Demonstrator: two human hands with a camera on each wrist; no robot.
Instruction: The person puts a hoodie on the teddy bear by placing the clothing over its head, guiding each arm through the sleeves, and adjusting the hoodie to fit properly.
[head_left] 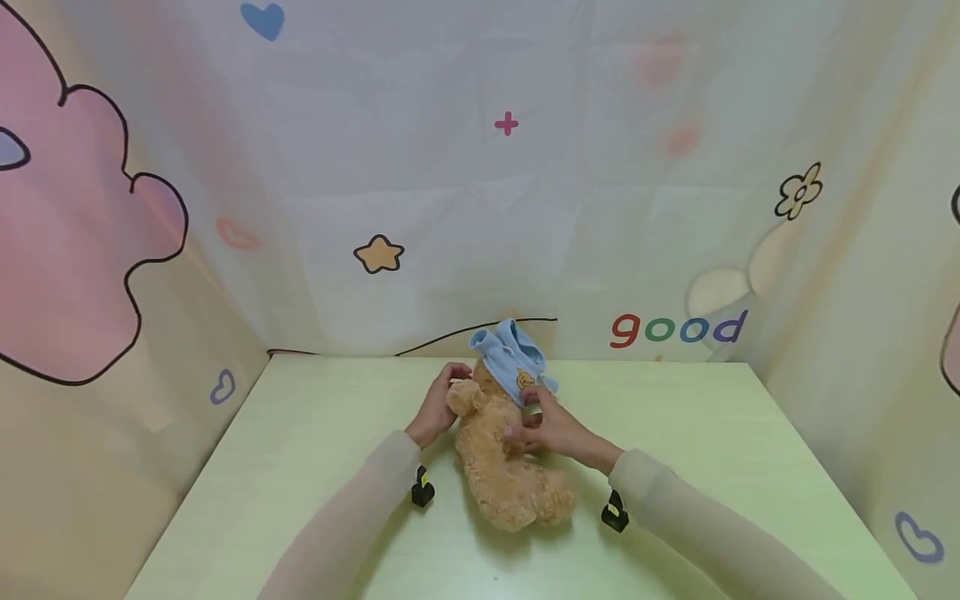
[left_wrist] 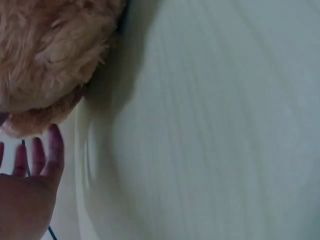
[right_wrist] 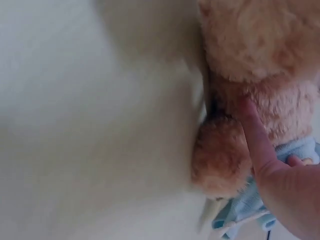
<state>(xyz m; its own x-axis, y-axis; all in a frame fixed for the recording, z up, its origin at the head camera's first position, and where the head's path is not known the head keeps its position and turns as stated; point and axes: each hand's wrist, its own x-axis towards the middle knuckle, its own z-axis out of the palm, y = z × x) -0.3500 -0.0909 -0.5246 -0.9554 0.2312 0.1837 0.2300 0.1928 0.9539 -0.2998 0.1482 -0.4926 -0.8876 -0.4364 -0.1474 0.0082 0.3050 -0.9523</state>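
A tan plush toy (head_left: 483,454) lies on the table, its legs toward the near edge. Pulled over its far end is a light blue garment (head_left: 510,358) with a small animal emblem and a pale cord; the toy's head is hidden. My left hand (head_left: 438,408) is at the toy's left side by one paw (head_left: 467,397), its fingers (left_wrist: 56,150) loosely extended beside the fur. From the right, my right hand (head_left: 558,429) grips the toy's body, thumb (right_wrist: 257,137) laid over the fur and other fingers at the garment's lower edge.
The pale green table (head_left: 300,500) extends on both sides of the toy. A printed curtain (head_left: 450,167) stands behind the table's far edge and along both sides. Small black devices (head_left: 615,512) hang at the wrists.
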